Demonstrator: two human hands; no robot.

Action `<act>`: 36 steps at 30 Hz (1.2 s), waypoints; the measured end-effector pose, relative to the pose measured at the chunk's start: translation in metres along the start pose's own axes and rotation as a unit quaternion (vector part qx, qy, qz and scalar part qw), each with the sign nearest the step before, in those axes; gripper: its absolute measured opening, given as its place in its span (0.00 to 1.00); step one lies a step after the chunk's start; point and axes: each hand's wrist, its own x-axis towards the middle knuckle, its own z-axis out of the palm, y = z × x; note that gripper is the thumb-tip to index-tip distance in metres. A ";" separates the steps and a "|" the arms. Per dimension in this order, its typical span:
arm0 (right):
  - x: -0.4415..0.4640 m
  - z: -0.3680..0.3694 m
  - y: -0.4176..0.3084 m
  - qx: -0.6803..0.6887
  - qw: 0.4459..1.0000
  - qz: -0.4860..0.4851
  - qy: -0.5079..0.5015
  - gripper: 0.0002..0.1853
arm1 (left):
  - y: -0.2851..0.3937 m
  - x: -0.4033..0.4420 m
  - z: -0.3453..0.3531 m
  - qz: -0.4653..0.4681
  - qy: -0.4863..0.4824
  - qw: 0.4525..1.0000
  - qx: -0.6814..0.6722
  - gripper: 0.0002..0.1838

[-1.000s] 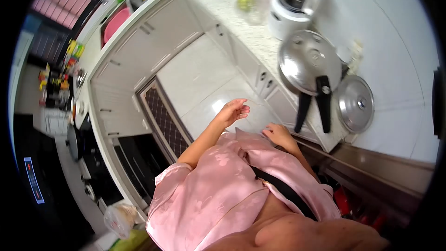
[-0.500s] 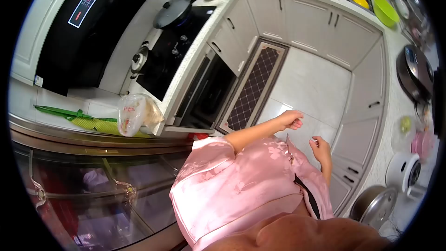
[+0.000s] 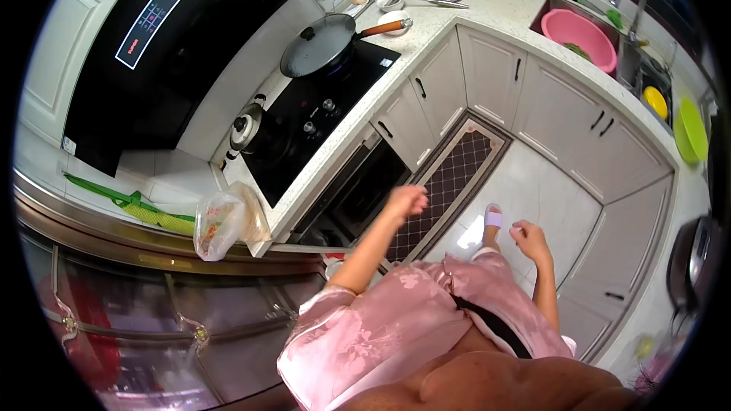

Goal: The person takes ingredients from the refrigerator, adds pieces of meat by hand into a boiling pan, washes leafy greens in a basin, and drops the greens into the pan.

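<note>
My left hand (image 3: 409, 202), slightly blurred, is in front of the oven (image 3: 354, 198) and beside the patterned mat (image 3: 457, 167); its fingers are curled, with nothing seen in them. Over the pale floor tiles, my right hand (image 3: 528, 239) is open and holds nothing, its fingers loosely bent. Neither hand touches anything. A lidded pan (image 3: 324, 46) with a wooden handle sits on the black stove (image 3: 304, 122). Beside it stands a small lidded pot (image 3: 247, 129).
A pink basin (image 3: 579, 36) sits in the sink at the upper right, near a green bowl (image 3: 690, 131). A plastic bag (image 3: 221, 221) rests at the counter's near end. White cabinets (image 3: 563, 114) border the floor; a foot (image 3: 493, 221) shows ahead.
The view has swung left and moved nearer the stove; the pressure cooker on the right counter has gone out of view. My left hand has curled more, and a foot has come into view.
</note>
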 end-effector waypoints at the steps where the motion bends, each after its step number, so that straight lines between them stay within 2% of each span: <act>1: 0.023 -0.009 -0.001 -0.005 1.000 -0.002 -0.014 0.15 | 0.025 0.011 -0.010 0.034 0.032 0.999 0.000 0.10; 4: 0.113 -0.044 -0.016 0.047 0.999 -0.012 -0.006 0.11 | 0.107 0.047 -0.030 0.120 0.147 0.982 0.009 0.10; 6: 0.169 -0.058 -0.027 0.046 0.994 -0.098 0.023 0.09 | 0.165 0.061 -0.039 0.178 0.199 0.964 -0.006 0.08; 8: 0.223 -0.072 -0.052 0.078 0.991 -0.113 0.004 0.08 | 0.214 0.076 -0.053 0.257 0.233 0.938 0.022 0.09; 10: 0.265 -0.080 -0.075 0.102 0.987 -0.120 -0.023 0.08 | 0.250 0.093 -0.073 0.295 0.267 0.916 0.056 0.09; 12: 0.305 -0.083 -0.098 0.180 0.971 -0.143 -0.069 0.08 | 0.290 0.101 -0.084 0.274 0.319 0.903 0.088 0.10; 13: 0.324 -0.083 -0.107 0.201 0.966 -0.118 -0.111 0.07 | 0.308 0.108 -0.092 0.268 0.353 0.888 0.122 0.11; 15: 0.360 -0.078 -0.123 0.201 0.962 -0.128 -0.133 0.07 | 0.342 0.128 -0.112 0.259 0.413 0.852 0.191 0.12; 18: 0.422 -0.067 -0.138 0.212 0.954 -0.146 -0.154 0.07 | 0.378 0.184 -0.177 0.273 0.478 0.742 0.382 0.18; 19: 0.437 -0.065 -0.140 0.216 0.951 -0.152 -0.161 0.07 | 0.386 0.193 -0.187 0.265 0.480 0.743 0.385 0.18; 21: 0.463 -0.069 -0.156 0.181 0.955 -0.173 -0.160 0.09 | 0.418 0.217 -0.199 0.223 0.548 0.640 0.490 0.27; 22: 0.480 -0.073 -0.171 0.182 0.954 -0.179 -0.160 0.09 | 0.435 0.219 -0.188 0.125 0.562 0.636 0.513 0.32; 24: 0.495 -0.082 -0.186 0.199 0.962 -0.109 -0.151 0.09 | 0.454 0.231 -0.189 0.028 0.553 0.622 0.553 0.35; 25: 0.507 -0.087 -0.189 0.200 0.959 -0.143 -0.143 0.09 | 0.458 0.236 -0.194 0.025 0.550 0.622 0.556 0.35; 27: 0.536 -0.093 -0.189 0.205 0.962 -0.132 -0.125 0.09 | 0.471 0.251 -0.203 -0.043 0.527 0.649 0.546 0.37; 30: 0.558 -0.101 -0.186 0.193 0.967 -0.116 -0.117 0.09 | 0.474 0.266 -0.203 -0.089 0.516 0.630 0.573 0.38; 31: 0.566 -0.107 -0.191 0.200 0.966 -0.107 -0.123 0.09 | 0.474 0.270 -0.207 -0.100 0.513 0.628 0.576 0.35; 34: 0.592 -0.119 -0.204 0.185 0.968 -0.103 -0.134 0.08 | 0.482 0.266 -0.206 -0.131 0.528 0.607 0.580 0.34; 35: 0.602 -0.125 -0.209 0.179 0.967 -0.110 -0.145 0.08 | 0.483 0.266 -0.211 -0.110 0.556 0.586 0.580 0.33; 36: 0.613 -0.130 -0.212 0.171 0.965 -0.118 -0.160 0.07 | 0.494 0.257 -0.206 -0.093 0.573 0.598 0.552 0.32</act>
